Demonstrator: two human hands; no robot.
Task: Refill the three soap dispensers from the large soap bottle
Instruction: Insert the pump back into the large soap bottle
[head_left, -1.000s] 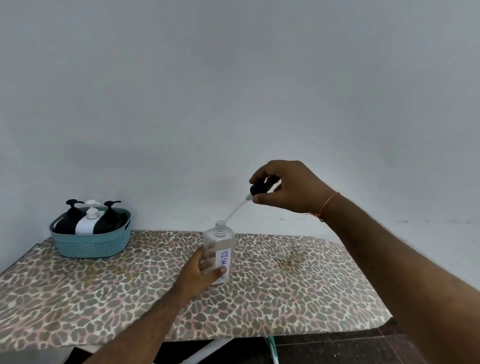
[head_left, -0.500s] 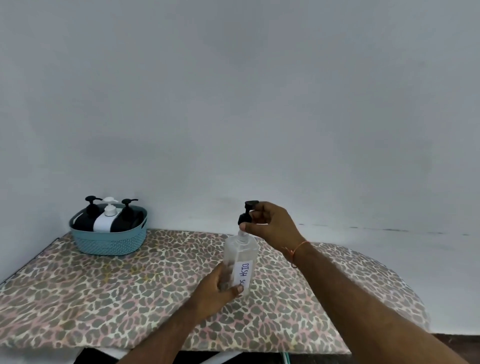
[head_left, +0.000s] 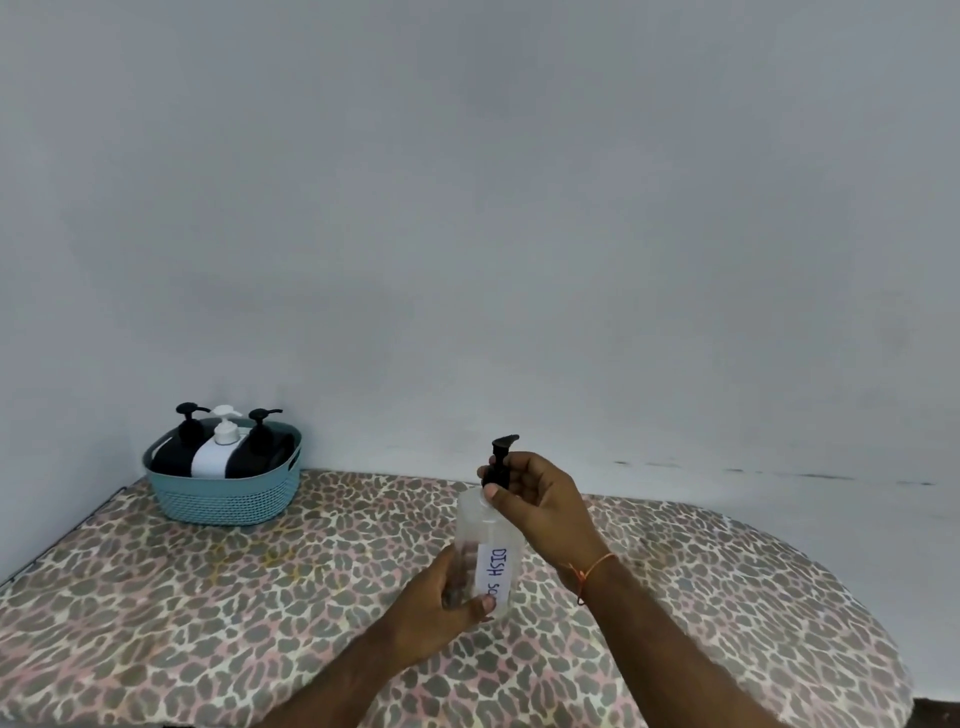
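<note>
Two hands fit a black pump (head_left: 500, 464) onto a clear dispenser bottle (head_left: 485, 551) standing on a leopard-print tabletop (head_left: 208, 597).

Left hand (head_left: 441, 605) fingers grasp the bottle's base; right hand (head_left: 543, 501) fingers pinch the pump's collar at its neck. Far left of the fingers, a teal basket (head_left: 228, 493) holds three pump bottles (head_left: 221, 447).

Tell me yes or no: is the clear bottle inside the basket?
No, the clear bottle stands on the table, held by the left hand, apart from the basket.
</note>
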